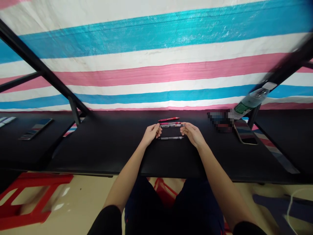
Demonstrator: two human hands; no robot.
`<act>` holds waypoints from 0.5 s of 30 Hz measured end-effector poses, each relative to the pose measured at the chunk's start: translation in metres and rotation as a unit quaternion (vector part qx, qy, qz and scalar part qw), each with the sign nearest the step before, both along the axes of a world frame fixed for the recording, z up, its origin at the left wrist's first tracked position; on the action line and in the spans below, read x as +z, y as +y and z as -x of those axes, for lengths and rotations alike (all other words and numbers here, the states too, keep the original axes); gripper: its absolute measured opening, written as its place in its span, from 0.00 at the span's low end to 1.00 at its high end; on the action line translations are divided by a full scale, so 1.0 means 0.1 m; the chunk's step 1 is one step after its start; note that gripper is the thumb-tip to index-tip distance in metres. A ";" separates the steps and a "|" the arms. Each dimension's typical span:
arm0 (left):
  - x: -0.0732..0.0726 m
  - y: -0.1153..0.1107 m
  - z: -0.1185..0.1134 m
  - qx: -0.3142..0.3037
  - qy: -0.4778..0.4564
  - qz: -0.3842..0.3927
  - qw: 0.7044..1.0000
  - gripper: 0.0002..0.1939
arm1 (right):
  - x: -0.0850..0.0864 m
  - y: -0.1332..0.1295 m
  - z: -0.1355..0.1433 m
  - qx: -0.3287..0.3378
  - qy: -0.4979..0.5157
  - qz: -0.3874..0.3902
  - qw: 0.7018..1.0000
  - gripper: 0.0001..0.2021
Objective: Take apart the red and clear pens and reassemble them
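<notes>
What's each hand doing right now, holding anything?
Left hand: closed on one end of the middle pen.
Right hand: closed on the same pen's other end.

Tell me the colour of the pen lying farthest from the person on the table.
Red. The pen shows best in the head view, just beyond the hands.

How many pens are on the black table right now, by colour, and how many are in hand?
Red plastic pen lying farthest from the person: 1
Pen held between left hand and right hand, red and grey in parts: 1
Dark grey pen lying nearest the person: 1
Total: 3 pens, 1 in hand.
</notes>
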State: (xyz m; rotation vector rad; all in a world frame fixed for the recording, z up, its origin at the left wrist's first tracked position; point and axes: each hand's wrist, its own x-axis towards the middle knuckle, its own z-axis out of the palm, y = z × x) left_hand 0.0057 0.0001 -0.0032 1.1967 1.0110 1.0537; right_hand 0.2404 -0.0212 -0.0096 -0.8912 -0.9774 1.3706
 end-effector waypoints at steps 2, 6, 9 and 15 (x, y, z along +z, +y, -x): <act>0.00 0.00 0.01 0.000 0.015 -0.001 1.000 0.24 | -0.01 0.00 0.00 0.002 -0.006 -0.001 1.000 0.16; 0.01 -0.01 0.03 -0.014 0.024 -0.036 0.999 0.20 | -0.01 0.01 -0.01 -0.007 -0.015 0.000 1.000 0.17; 0.01 -0.01 0.03 -0.024 -0.006 -0.064 0.998 0.17 | -0.01 0.02 -0.02 -0.019 -0.015 -0.002 1.000 0.17; 0.00 -0.01 0.00 0.003 0.007 -0.009 1.000 0.22 | -0.02 0.02 -0.01 -0.018 -0.006 -0.006 1.000 0.16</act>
